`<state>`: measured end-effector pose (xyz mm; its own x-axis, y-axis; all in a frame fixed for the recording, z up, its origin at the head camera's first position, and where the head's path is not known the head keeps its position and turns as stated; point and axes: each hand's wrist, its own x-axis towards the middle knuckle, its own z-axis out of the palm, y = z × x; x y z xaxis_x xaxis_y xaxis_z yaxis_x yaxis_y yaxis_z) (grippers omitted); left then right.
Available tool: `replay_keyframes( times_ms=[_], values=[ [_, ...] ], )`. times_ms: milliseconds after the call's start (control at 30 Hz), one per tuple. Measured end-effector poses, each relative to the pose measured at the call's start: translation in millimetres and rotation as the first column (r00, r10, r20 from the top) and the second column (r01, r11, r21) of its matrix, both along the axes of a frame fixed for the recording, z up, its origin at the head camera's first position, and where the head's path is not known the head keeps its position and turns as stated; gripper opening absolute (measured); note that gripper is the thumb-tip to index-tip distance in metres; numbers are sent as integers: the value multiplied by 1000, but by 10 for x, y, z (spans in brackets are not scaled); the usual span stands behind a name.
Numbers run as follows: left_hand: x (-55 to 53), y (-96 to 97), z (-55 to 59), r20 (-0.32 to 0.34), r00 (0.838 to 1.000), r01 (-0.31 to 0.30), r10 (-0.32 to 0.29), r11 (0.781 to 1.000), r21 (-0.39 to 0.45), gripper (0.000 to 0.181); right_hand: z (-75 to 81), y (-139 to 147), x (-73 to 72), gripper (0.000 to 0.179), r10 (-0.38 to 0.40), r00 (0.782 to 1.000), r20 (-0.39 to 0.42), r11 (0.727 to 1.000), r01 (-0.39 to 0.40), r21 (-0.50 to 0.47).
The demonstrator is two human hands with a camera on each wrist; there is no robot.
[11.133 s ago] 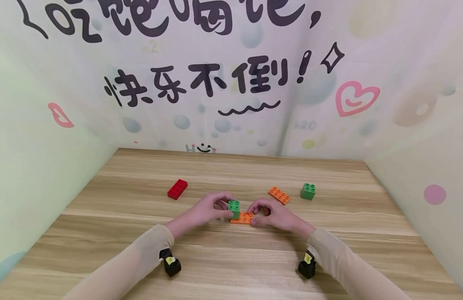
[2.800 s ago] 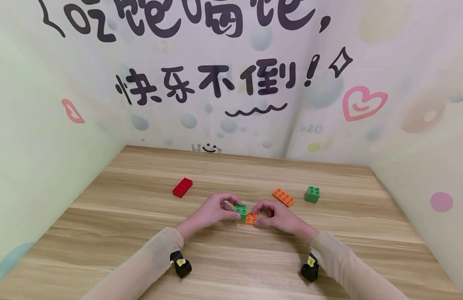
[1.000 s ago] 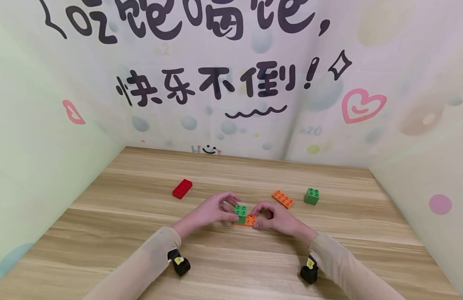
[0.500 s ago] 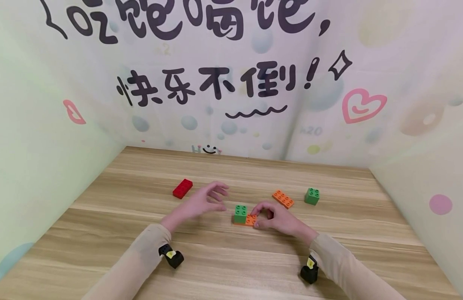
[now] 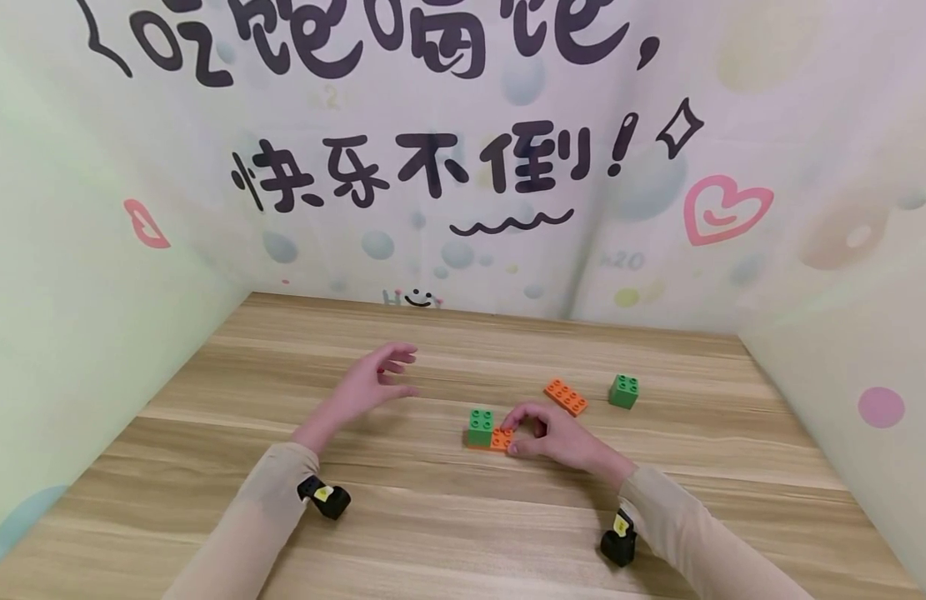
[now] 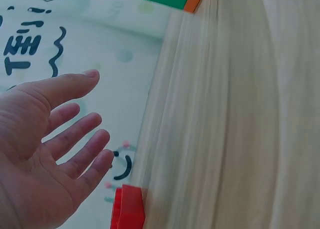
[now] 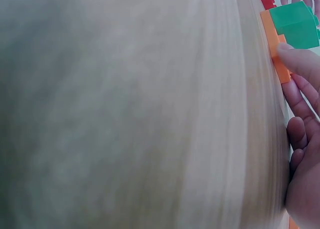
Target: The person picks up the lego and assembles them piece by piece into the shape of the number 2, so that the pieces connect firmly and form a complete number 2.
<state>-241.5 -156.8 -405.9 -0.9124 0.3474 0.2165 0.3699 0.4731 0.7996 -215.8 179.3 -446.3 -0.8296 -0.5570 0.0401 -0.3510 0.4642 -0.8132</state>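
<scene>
A green building brick (image 5: 481, 427) sits on the left half of an orange flat brick (image 5: 502, 439), which lies on the wooden table. My right hand (image 5: 558, 439) pinches the bare right end of that orange brick, its thumb (image 7: 295, 55) on the near side in the right wrist view. Off to the left, my left hand (image 5: 363, 387) holds nothing, with fingers spread and loosely bent. It is over the red brick (image 6: 131, 209) and hides nearly all of it in the head view; in the left wrist view the red brick shows below the fingers.
Behind my right hand lies a second orange flat brick (image 5: 566, 397). A second green brick (image 5: 623, 392) stands to its right. Fabric walls with printed writing rise at the table's back and sides. Each wrist carries a small black camera (image 5: 618, 540).
My left hand has let go of the green brick and moved left and back, over the red brick. The green brick, first held above, now sits on the orange one. My right hand stays put.
</scene>
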Motion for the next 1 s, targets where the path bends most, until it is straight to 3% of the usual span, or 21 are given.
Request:
replay_keyframes(
  times_ms=[400, 700, 1000],
  values=[
    [-64, -301, -12, -5, 995, -103, 103, 994, -45, 62, -3, -22, -2, 26, -40, 999, 9, 998, 40, 43],
    [-99, -512, -42, -41, 989, -146, 142, 980, -133, 60, 253, -88, 165, 24, -26, 1000, 17, 1000, 26, 15],
    [-114, -627, -61, -15, 988, -152, 152, 969, -196, 61, 275, -90, 177, 24, -25, 1000, 10, 1000, 25, 9]
  ],
)
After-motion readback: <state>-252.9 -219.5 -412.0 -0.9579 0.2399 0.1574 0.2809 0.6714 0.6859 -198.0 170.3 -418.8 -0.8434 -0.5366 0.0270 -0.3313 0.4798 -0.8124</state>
